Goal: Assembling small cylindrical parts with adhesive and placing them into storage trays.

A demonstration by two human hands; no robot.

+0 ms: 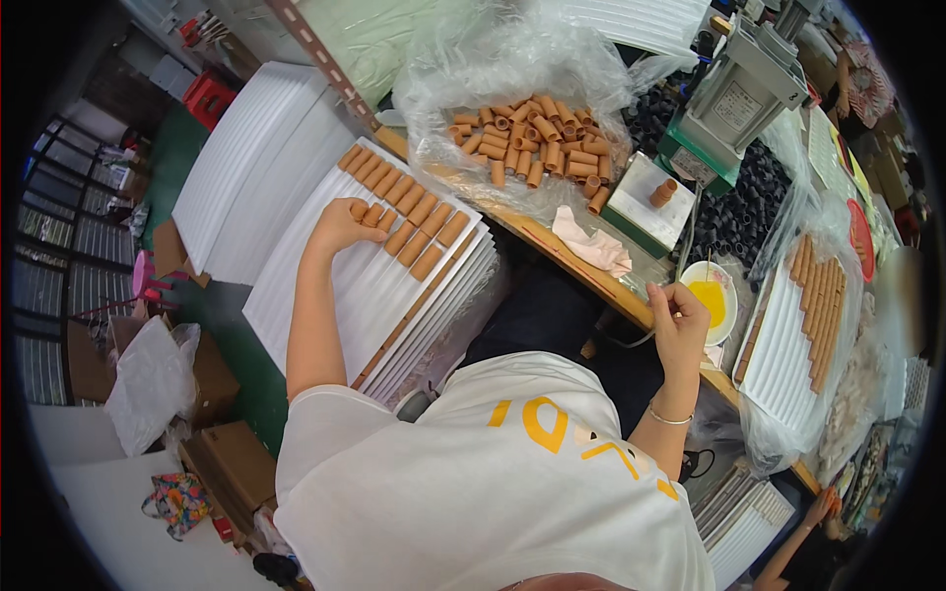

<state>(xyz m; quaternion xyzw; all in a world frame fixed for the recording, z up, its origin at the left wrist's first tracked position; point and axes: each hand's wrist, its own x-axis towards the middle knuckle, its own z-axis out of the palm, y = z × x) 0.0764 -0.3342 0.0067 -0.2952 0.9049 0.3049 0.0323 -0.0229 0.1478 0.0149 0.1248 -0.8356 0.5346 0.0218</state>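
Observation:
My left hand (pixel 341 225) is over a white ribbed foam sheet (pixel 305 271) on top of a stack. Its fingers close around a short orange-brown tube (pixel 372 215) at the end of a row. Several more such tubes (pixel 422 209) lie beside it in neat rows. On the right, my right hand (pixel 682 323) is raised by the bench edge with its fingers curled together; whatever they hold is too small to make out. Close to that hand is a white bowl (pixel 727 330) of yellow liquid, with a thin stick standing in it.
Loose orange-brown tubes (pixel 532 138) fill a clear plastic bag on the bench. A bench press (pixel 734 98) stands behind a metal block (pixel 645 207) bearing one tube. Between them and me lies a pink cloth (pixel 591 242). Black parts (pixel 744 202) are heaped nearby; long brown sticks (pixel 820 305) sit farther right.

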